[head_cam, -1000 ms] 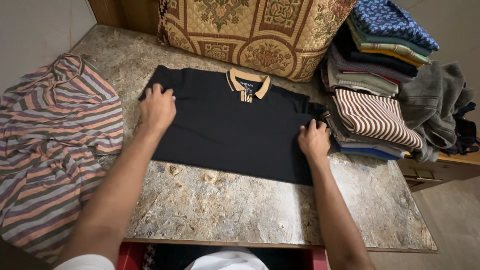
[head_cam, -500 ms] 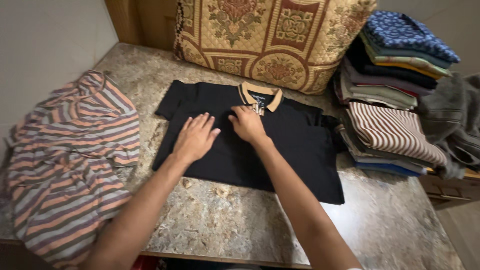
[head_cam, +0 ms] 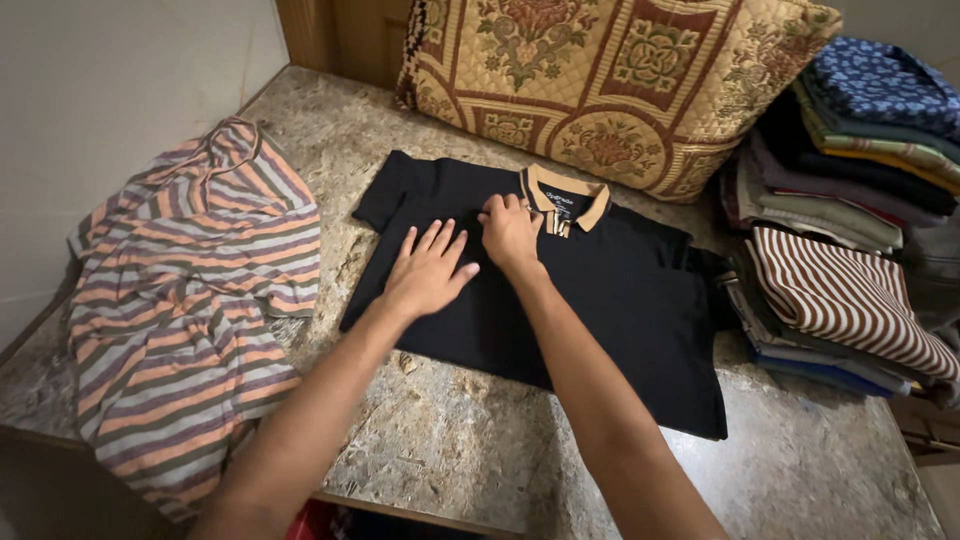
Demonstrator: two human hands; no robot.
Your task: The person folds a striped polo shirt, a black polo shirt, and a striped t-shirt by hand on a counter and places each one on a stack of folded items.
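Black fabric of a polo shirt [head_cam: 600, 290], laid flat on the stone table [head_cam: 420, 460], is pressed by the left hand [head_cam: 428, 270], fingers spread. Beside it, the right hand [head_cam: 510, 232] is curled near the tan collar [head_cam: 566, 196], where a small label is seen.

Your two bare forearms rising from the bottom of the frame toward its centre, your left hand [head_cam: 428, 270] flat, palm down, fingers spread, your right hand [head_cam: 510, 232] just right of it, fingers curled, knuckles up
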